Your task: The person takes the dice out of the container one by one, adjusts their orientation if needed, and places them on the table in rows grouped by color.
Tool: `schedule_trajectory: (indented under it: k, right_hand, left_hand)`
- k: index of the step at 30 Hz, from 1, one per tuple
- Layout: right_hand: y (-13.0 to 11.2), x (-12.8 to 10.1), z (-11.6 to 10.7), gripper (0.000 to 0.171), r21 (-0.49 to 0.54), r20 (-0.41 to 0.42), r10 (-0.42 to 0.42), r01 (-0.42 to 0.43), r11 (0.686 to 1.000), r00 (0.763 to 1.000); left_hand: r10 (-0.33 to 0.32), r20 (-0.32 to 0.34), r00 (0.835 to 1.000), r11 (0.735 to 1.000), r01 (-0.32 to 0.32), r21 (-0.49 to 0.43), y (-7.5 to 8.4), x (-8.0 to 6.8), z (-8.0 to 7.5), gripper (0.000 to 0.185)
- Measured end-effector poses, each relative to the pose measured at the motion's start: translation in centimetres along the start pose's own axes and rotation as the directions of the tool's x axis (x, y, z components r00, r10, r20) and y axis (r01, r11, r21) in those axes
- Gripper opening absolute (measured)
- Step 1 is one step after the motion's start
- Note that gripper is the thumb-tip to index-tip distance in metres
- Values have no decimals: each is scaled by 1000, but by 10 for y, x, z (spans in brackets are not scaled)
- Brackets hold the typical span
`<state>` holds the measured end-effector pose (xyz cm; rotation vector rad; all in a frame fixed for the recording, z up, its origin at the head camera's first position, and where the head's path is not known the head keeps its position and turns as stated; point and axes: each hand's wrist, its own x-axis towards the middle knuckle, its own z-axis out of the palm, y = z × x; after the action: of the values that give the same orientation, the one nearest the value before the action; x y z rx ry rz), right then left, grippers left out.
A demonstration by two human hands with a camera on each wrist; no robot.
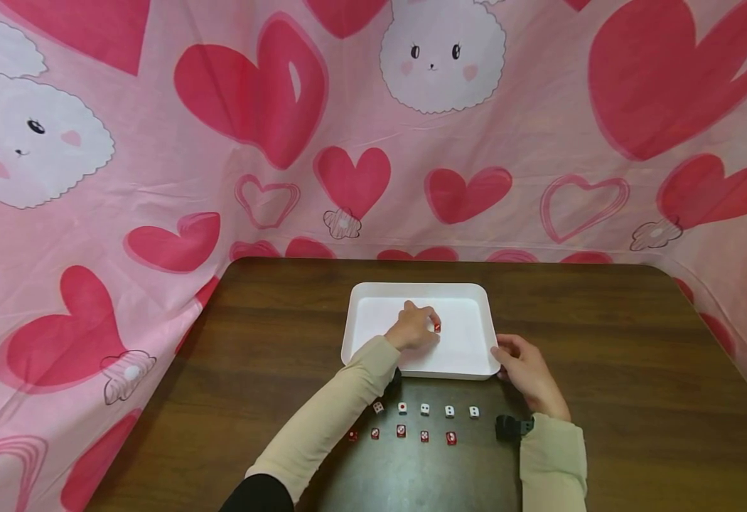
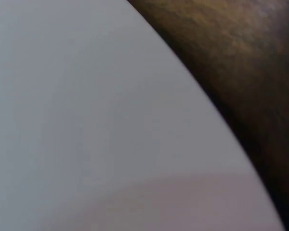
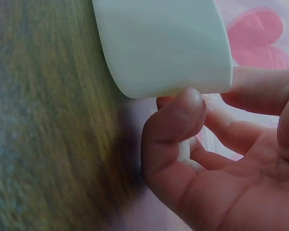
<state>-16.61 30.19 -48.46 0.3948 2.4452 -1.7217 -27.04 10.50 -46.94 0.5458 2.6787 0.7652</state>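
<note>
A shallow white tray [image 1: 463, 355] lies on the table. My left hand [image 1: 413, 327] reaches over its inside, with thumb and fingers bent about a small red die [image 1: 437, 328]. In the left wrist view the white tray [image 2: 111, 106] fills most of the picture, and neither hand nor die shows there. At the tray's right front corner, my right hand [image 1: 527, 370] grips the edge. The right wrist view shows the right hand [image 3: 221, 163] with its thumb against the tray's wall [image 3: 168, 53] and a finger at the rim.
In front of the tray, white dice such as this white die [image 1: 425, 409] form a row. Red dice, among them this red die [image 1: 401, 431], line up nearer me. The left sleeve [image 1: 328, 419] passes over their left end. A pink heart-patterned cloth [image 1: 360, 242] hangs behind the brown table [image 1: 603, 341].
</note>
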Motion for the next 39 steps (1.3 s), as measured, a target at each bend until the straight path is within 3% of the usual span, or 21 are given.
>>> schedule_trajectory:
  k: [39]
  right_hand:
    - [1, -1, 0, 44, -17, 8, 16, -16, 1000, 1000]
  left_hand:
    - [19, -101, 995, 1000, -21, -20, -5, -4, 8, 11]
